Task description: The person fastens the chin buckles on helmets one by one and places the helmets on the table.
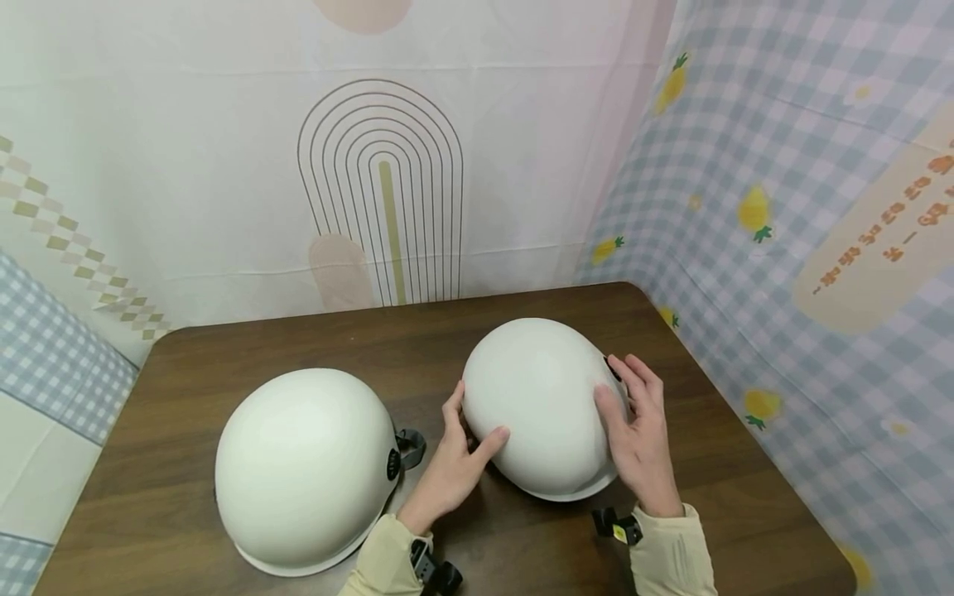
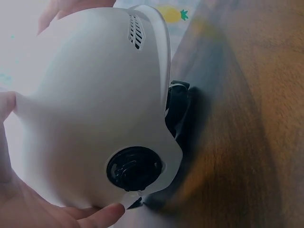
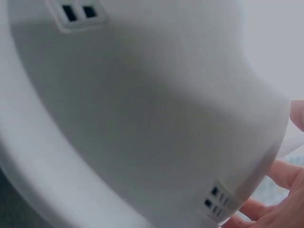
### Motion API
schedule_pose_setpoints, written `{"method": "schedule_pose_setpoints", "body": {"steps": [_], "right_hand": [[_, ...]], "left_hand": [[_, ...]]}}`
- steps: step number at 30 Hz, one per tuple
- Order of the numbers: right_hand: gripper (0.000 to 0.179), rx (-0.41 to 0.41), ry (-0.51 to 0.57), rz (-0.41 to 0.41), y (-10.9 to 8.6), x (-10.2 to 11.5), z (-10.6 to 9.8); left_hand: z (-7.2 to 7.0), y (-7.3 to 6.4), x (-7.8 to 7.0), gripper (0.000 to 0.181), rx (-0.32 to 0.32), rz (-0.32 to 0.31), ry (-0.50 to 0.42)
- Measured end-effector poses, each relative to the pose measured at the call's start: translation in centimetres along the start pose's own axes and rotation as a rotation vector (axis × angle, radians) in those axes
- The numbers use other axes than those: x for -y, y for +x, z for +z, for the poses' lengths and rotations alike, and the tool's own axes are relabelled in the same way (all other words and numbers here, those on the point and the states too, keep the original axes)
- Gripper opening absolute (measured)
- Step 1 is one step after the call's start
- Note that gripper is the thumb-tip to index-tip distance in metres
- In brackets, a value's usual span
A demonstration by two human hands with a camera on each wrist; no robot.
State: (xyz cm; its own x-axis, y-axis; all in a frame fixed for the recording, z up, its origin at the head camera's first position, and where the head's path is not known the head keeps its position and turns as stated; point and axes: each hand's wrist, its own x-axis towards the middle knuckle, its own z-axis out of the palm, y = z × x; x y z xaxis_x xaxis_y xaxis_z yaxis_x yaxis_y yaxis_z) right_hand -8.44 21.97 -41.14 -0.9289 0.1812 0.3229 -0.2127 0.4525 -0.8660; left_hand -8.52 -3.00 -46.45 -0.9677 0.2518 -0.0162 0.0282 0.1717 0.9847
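Observation:
Both hands hold a white hard-shell helmet point(image 1: 537, 406) on the right half of the table. My left hand point(image 1: 450, 468) grips its left side, thumb on the shell and fingers around the lower edge. On the other side my right hand point(image 1: 641, 430) grips it with thumb and fingers spread over the dome. A round black knob point(image 2: 134, 168), a slotted vent point(image 2: 136, 32) and a dark strap point(image 2: 178, 104) show in the left wrist view. The right wrist view shows the pale brim point(image 3: 61, 152) and small vents point(image 3: 218, 198) close up. The helmet's inside is hidden.
A second white helmet point(image 1: 305, 463) sits dome up to the left, its grey strap point(image 1: 411, 448) sticking out toward my left forearm. The dark wooden table point(image 1: 417, 348) has a patterned white cloth point(image 1: 522, 165) behind it and a checked cloth point(image 1: 745, 331) along its right edge.

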Motion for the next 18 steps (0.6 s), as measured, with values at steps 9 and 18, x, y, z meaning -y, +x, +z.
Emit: {"method": "schedule_pose_setpoints", "body": {"steps": [9, 18], "right_hand": [[0.050, 0.002, -0.033, 0.002, -0.1, -0.1, 0.0], [0.052, -0.016, -0.060, -0.053, 0.0, 0.7, -0.2]], "left_hand": [[-0.1, -0.4, -1.3, 0.091, 0.036, -0.010, -0.045], [0.2, 0.1, -0.3, 0.090, 0.042, 0.005, -0.078]]}}
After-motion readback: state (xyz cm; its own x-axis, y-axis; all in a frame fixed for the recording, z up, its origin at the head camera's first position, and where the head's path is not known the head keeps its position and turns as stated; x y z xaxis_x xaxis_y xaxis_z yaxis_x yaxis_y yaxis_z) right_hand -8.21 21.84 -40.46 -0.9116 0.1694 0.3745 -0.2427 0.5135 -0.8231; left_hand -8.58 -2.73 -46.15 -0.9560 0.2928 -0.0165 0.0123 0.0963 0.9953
